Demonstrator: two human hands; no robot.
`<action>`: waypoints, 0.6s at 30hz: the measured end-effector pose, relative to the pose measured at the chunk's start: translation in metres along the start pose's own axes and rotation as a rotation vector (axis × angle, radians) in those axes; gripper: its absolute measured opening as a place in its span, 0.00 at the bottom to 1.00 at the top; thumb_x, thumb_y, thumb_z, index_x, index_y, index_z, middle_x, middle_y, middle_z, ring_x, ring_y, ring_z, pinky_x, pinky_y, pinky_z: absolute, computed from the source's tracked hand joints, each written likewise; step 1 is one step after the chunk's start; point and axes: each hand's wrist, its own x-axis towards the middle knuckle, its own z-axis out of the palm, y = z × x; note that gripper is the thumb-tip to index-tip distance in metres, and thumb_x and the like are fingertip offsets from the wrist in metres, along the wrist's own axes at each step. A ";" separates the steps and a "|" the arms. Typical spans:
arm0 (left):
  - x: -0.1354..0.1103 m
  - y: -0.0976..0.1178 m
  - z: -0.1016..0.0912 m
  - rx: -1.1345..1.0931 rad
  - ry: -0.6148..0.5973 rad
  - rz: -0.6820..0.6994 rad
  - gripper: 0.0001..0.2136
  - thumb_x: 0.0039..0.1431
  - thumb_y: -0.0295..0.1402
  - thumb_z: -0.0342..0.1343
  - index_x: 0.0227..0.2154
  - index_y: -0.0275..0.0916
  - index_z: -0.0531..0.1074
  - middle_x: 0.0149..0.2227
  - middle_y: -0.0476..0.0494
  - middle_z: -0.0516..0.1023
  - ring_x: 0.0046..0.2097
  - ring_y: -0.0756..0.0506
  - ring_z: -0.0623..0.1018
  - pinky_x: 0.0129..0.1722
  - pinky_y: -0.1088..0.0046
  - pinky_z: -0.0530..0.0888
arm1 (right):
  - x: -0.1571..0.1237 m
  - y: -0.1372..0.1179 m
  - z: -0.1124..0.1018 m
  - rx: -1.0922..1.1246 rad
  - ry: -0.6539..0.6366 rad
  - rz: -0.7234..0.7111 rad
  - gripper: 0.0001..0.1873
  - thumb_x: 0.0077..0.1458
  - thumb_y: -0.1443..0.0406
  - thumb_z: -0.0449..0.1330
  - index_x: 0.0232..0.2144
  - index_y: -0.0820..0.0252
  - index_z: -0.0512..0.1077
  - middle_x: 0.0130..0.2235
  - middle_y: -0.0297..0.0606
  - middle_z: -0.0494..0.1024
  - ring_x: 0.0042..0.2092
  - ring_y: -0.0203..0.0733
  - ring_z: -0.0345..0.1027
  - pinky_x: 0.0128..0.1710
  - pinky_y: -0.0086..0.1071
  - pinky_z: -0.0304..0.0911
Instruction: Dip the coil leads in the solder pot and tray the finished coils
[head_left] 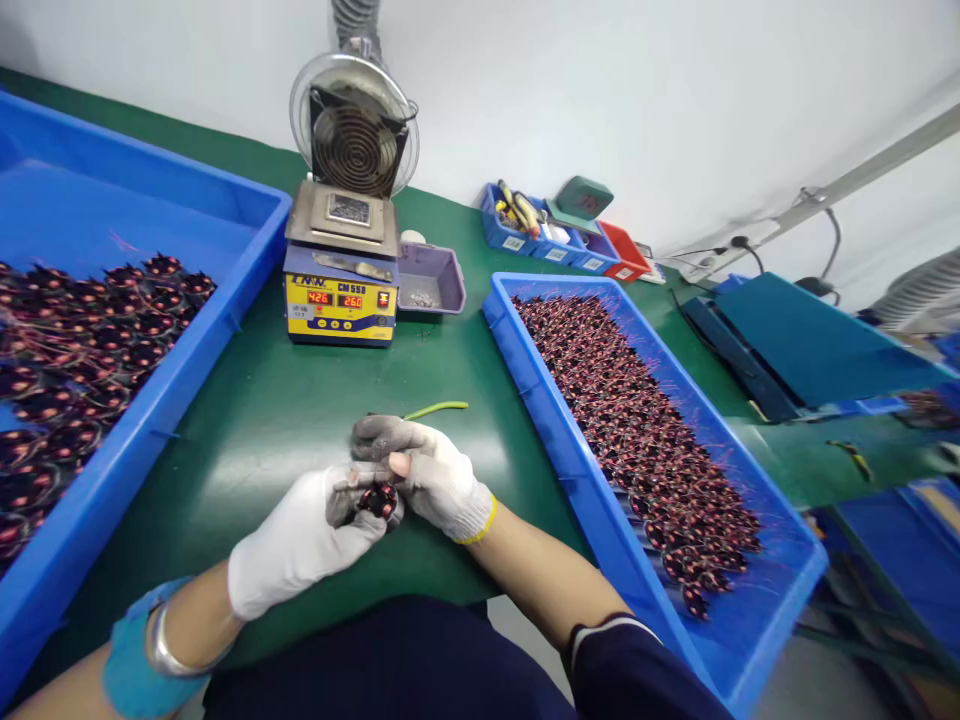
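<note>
My left hand (315,535), in a white glove, is closed around a small motor stator (379,500) with a black body and reddish copper windings. Close against it, my right hand (431,475) wears a greyed glove with a bare thumb tip. Its thumb and fingers pinch at the stator's upper side, where the wire ends are too fine to make out. A tool's yellow-green handle (436,408) shows just beyond my right hand; the rest is hidden, and I cannot tell whether the fingers touch it.
Blue trays of similar stators stand left (247,290) and right (600,450). Ahead sits a yellow-fronted solder pot (341,310) under a fume hood, beside a purple-grey bin (442,280). Small blue bins (514,242) and a red bin (626,255) line the wall on the green bench (300,400).
</note>
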 end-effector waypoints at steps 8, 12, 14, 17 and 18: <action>0.000 0.002 0.000 -0.088 -0.089 -0.053 0.07 0.54 0.35 0.53 0.28 0.36 0.68 0.28 0.47 0.71 0.31 0.49 0.71 0.32 0.75 0.70 | 0.000 0.001 0.001 0.109 0.006 0.049 0.15 0.40 0.61 0.68 0.32 0.61 0.74 0.49 0.42 0.71 0.45 0.42 0.68 0.48 0.38 0.63; 0.001 -0.001 -0.003 -0.071 -0.119 -0.047 0.06 0.53 0.33 0.53 0.28 0.36 0.69 0.28 0.47 0.70 0.31 0.49 0.70 0.32 0.74 0.69 | 0.000 0.001 0.001 0.113 0.026 0.056 0.13 0.40 0.62 0.67 0.31 0.60 0.74 0.50 0.40 0.71 0.45 0.42 0.69 0.48 0.39 0.64; 0.001 -0.001 -0.005 -0.086 -0.140 -0.051 0.06 0.53 0.33 0.53 0.30 0.35 0.69 0.28 0.47 0.70 0.31 0.49 0.70 0.32 0.74 0.69 | 0.001 0.002 0.000 0.120 0.030 0.042 0.12 0.41 0.62 0.67 0.30 0.60 0.74 0.51 0.40 0.71 0.46 0.42 0.69 0.48 0.38 0.64; 0.001 -0.002 -0.008 -0.138 -0.176 -0.058 0.07 0.52 0.34 0.53 0.30 0.35 0.70 0.29 0.46 0.71 0.31 0.49 0.70 0.32 0.74 0.69 | 0.001 0.001 -0.002 0.113 -0.001 0.040 0.13 0.42 0.62 0.66 0.33 0.60 0.74 0.52 0.41 0.69 0.46 0.42 0.68 0.47 0.38 0.65; 0.002 -0.002 -0.008 -0.152 -0.182 -0.060 0.08 0.52 0.35 0.53 0.30 0.34 0.70 0.29 0.45 0.71 0.31 0.49 0.70 0.32 0.74 0.69 | 0.001 0.000 -0.002 0.108 -0.014 0.040 0.13 0.42 0.62 0.66 0.33 0.61 0.74 0.53 0.42 0.69 0.47 0.43 0.68 0.46 0.38 0.65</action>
